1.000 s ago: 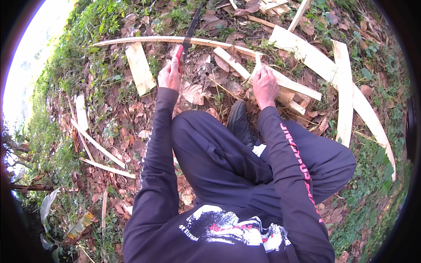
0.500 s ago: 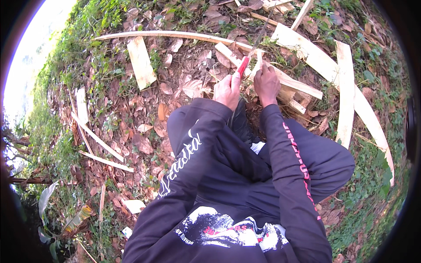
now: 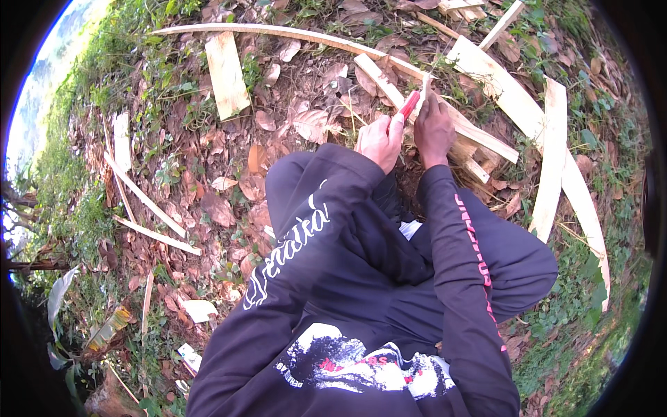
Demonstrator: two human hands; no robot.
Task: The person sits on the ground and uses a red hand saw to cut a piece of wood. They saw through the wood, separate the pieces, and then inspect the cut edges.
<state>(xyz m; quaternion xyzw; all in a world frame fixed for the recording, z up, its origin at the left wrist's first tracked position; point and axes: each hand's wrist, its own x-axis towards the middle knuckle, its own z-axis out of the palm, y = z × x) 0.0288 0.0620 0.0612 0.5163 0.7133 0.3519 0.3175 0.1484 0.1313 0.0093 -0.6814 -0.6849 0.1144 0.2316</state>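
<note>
My left hand point(image 3: 379, 144) is closed round the red handle of a long-bladed tool point(image 3: 410, 103). Its blade is hard to make out now; the kind of blade does not show. Just to the right, my right hand point(image 3: 433, 131) pinches an upright thin wooden strip point(image 3: 425, 86), its fingers partly hidden. The handle's end lies close beside this strip. Below and beyond both hands rest a short wooden slat point(image 3: 380, 79) and a longer slat point(image 3: 486, 137), with stacked wood blocks point(image 3: 470, 158) under the longer one.
A long curved strip point(image 3: 278, 29) arcs across the far ground. A flat board point(image 3: 227, 76) lies at the far left. Wide planks point(image 3: 554, 149) cross at the right. Several thin strips point(image 3: 147, 197) lie left among dry leaves and grass. My folded legs point(image 3: 479, 243) are close below the hands.
Both hands have shifted slightly right in the picture, the left toward the right one. The tool's handle now sits nearer the upright strip, and its blade, plain before, is hardly visible.
</note>
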